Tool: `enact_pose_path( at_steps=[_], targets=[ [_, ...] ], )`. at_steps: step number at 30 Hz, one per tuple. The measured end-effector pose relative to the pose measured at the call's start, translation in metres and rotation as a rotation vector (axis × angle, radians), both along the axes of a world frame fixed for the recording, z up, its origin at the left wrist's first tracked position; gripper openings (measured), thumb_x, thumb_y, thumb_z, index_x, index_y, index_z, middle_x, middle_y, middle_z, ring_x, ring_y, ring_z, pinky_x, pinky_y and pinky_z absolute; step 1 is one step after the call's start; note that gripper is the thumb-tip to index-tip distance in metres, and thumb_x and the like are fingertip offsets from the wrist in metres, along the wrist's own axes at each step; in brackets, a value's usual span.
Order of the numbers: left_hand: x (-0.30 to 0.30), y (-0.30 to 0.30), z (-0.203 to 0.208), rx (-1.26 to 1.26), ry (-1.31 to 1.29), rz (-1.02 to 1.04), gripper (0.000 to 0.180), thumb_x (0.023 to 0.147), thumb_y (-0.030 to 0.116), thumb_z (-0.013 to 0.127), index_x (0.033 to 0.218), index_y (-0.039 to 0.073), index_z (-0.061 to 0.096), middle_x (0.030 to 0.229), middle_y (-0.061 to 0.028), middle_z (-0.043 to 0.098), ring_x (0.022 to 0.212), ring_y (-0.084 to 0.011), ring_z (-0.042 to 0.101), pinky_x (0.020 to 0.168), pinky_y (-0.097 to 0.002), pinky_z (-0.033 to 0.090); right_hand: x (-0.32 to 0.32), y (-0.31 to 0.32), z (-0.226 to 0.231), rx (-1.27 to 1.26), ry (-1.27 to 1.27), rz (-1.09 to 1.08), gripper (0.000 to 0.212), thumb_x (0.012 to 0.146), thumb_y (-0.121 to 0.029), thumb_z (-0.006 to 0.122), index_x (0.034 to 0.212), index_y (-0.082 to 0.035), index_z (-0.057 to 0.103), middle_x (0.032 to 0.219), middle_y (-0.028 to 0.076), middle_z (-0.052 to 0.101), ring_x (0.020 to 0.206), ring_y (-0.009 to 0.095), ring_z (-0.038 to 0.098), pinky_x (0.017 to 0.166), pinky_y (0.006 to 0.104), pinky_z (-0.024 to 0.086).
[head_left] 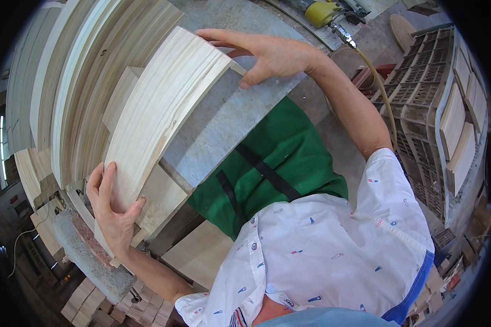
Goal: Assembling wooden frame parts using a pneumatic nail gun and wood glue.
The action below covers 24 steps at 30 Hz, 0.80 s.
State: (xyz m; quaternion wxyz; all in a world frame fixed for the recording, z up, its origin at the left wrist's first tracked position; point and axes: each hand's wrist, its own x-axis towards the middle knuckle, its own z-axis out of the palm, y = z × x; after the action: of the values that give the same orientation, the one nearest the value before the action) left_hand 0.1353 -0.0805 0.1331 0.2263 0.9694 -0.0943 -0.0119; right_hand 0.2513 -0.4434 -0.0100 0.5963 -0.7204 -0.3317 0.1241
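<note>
A pale wooden piece (163,103) with fine lengthwise lines lies slanted along the grey metal tabletop (223,111); whether it is one board or several slats pressed together I cannot tell. My left hand (113,204) grips its near left end, fingers on one long side and thumb on the other. At the far end, my right hand (267,54) is cupped around the corner, fingertips on the far side and thumb low beside the near edge. Just left of it rise tall stacks of long wooden boards (87,92), with a shorter wooden block (123,98) between.
A yellow-and-black air tool (322,13) with a hose (384,98) lies at the far right. A slatted plastic crate (414,82) with wooden pieces stands right. Wooden blocks (87,302) are piled lower left, near a grey, rough-surfaced machine part (79,234). A green apron (289,158) covers my lap.
</note>
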Motion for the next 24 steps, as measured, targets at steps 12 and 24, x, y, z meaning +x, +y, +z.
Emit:
enact_pose_path(
  at_steps=[12, 24],
  targets=[
    [0.010, -0.028, 0.027, 0.220, 0.013, -0.139, 0.105, 0.054, 0.046, 0.083, 0.143, 0.012, 0.041, 0.144, -0.0165, 0.036, 0.132, -0.0337, 0.037, 0.108, -0.0460, 0.033, -0.001, -0.002, -0.001, -0.017, 0.046, -0.012, 0.102, 0.065, -0.004, 0.067, 0.153, -0.015, 0.016, 0.149, 0.011, 0.034, 0.137, 0.025, 0.034, 0.116, 0.0401, 0.025],
    [0.093, -0.163, -0.008, 0.090, -0.174, -0.561, 0.057, 0.072, 0.026, 0.081, 0.125, 0.016, 0.062, 0.143, -0.0125, 0.042, 0.132, -0.0309, 0.041, 0.105, -0.0457, 0.039, -0.006, 0.000, 0.007, -0.027, 0.035, -0.035, 0.101, 0.065, -0.003, 0.069, 0.152, -0.013, 0.019, 0.145, 0.012, 0.039, 0.134, 0.026, 0.038, 0.112, 0.0379, 0.032]
  ],
)
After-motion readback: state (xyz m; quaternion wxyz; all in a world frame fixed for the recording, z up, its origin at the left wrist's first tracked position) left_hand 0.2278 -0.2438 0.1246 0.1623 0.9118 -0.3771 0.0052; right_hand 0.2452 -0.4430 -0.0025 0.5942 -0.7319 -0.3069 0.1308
